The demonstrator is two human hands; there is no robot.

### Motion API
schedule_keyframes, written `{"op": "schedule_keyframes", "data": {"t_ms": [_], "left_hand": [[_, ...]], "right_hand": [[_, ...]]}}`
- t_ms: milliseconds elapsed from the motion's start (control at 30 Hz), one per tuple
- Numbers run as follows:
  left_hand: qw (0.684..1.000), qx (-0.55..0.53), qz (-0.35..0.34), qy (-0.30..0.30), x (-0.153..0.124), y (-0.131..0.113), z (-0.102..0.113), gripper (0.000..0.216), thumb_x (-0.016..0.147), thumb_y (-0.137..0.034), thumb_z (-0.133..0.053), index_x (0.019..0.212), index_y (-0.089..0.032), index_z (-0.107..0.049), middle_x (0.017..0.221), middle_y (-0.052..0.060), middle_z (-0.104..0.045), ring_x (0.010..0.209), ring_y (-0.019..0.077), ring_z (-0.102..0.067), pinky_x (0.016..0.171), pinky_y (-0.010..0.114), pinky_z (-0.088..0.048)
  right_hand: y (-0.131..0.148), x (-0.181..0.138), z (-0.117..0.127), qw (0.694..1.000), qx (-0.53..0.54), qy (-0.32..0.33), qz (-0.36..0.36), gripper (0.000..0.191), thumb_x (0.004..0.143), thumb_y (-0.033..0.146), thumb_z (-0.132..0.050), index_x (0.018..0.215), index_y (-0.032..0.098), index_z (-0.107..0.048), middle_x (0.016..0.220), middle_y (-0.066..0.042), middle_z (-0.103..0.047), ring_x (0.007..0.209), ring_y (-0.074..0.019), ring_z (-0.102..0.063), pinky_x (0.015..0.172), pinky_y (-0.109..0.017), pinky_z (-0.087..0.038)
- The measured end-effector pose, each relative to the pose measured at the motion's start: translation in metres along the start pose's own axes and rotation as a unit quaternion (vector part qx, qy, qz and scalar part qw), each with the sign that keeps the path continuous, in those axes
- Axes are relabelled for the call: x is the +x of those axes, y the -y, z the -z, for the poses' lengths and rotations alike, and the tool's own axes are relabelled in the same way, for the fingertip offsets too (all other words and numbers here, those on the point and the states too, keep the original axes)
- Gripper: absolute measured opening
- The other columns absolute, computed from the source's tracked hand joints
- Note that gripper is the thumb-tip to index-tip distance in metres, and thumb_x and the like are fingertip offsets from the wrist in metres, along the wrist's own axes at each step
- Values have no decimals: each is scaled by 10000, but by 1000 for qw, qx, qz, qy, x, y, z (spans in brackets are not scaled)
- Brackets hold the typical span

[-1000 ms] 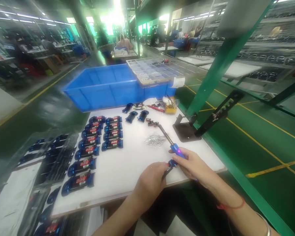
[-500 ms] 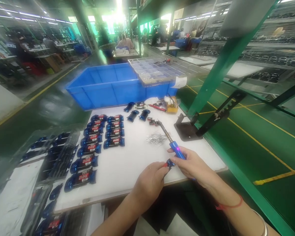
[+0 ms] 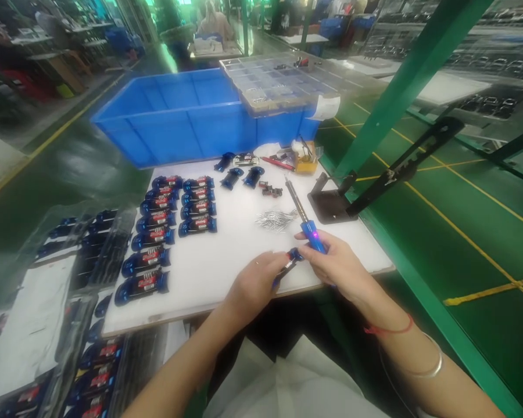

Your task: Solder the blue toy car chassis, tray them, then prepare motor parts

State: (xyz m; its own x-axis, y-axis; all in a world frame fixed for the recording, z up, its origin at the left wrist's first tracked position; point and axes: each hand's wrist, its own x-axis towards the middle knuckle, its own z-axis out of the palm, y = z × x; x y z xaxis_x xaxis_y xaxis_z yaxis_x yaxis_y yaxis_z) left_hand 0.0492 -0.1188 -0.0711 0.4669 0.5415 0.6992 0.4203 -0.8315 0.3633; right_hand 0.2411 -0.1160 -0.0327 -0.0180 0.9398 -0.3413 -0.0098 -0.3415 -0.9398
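Observation:
My left hand [image 3: 255, 284] is closed round a small blue toy car body [image 3: 287, 264] near the front edge of the white table [image 3: 235, 261]. My right hand [image 3: 337, 264] grips the blue handle of a soldering iron [image 3: 305, 225], whose purple light glows and whose metal tip points away toward the back of the table. Both hands meet over the car body. A small heap of silver pins [image 3: 275, 219] lies just beyond them.
Two rows of finished blue toy cars [image 3: 168, 223] lie on the table's left half. A black iron stand [image 3: 331, 206] sits at the right edge, a big blue bin [image 3: 187, 119] and a clear compartment box [image 3: 279, 84] at the back. Trays of cars [image 3: 87, 255] stand at left.
The view has tilted down and the hands sit higher in the picture. The soldering iron's tip has swung more upright. Both hands keep their hold.

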Motion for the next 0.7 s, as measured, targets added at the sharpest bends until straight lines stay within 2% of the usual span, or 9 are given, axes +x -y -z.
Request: {"op": "schedule_keyframes", "data": {"t_ms": [133, 233, 300, 467, 600, 700], "left_hand": [[999, 50, 15, 0, 0, 6, 7, 474, 946, -201, -562, 1392, -174, -404, 1204, 145, -684, 1168, 228, -652, 997, 397, -565], [993, 100, 60, 19, -3, 6, 18, 572, 903, -365, -644, 1383, -153, -416, 1237, 181, -654, 1176, 284, -632, 986, 446, -558], [986, 132, 97, 36, -7, 4, 24, 532, 901, -421, -635, 1328, -148, -470, 1193, 174, -668, 1113, 290, -650, 939, 444, -568], [972, 175, 146, 64, -15, 1, 33, 240, 964, -308, -549, 1158, -168, -570, 1032, 108, -725, 957, 243, -678, 853, 390, -550], [967, 174, 176, 59, -19, 2, 44, 209, 967, -264, -542, 1150, -175, -589, 1069, 97, -733, 1007, 237, -667, 898, 380, -508], [956, 215, 197, 42, -25, 10, 59, 216, 964, -252, -540, 1153, -174, -609, 1108, 102, -736, 1075, 258, -643, 957, 405, -457]], "right_hand": [[-12, 8, -5, 996, -9, -55, 65, 561, 651, 587, -783, 1024, 181, -679, 605, 45, -554, 399, -50, -306, 386, -232, -237], [-19, 10, -10, 991, -32, -84, 96, 505, 685, 572, -763, 1015, 195, -701, 670, 24, -601, 460, -80, -402, 444, -248, -337], [-23, 9, -13, 988, -44, -96, 110, 464, 703, 547, -756, 1010, 203, -710, 707, 15, -625, 521, -105, -478, 513, -263, -412], [-26, 5, -25, 985, -80, -98, 120, 376, 716, 486, -738, 968, 209, -715, 794, -16, -691, 712, -178, -618, 697, -316, -512], [-25, 4, -35, 989, -86, -61, 108, 349, 715, 460, -724, 959, 211, -710, 813, -26, -711, 764, -207, -650, 738, -341, -526], [-27, 5, -38, 988, -92, -52, 111, 351, 736, 470, -718, 985, 222, -710, 831, -28, -723, 795, -215, -661, 775, -352, -525]]}}
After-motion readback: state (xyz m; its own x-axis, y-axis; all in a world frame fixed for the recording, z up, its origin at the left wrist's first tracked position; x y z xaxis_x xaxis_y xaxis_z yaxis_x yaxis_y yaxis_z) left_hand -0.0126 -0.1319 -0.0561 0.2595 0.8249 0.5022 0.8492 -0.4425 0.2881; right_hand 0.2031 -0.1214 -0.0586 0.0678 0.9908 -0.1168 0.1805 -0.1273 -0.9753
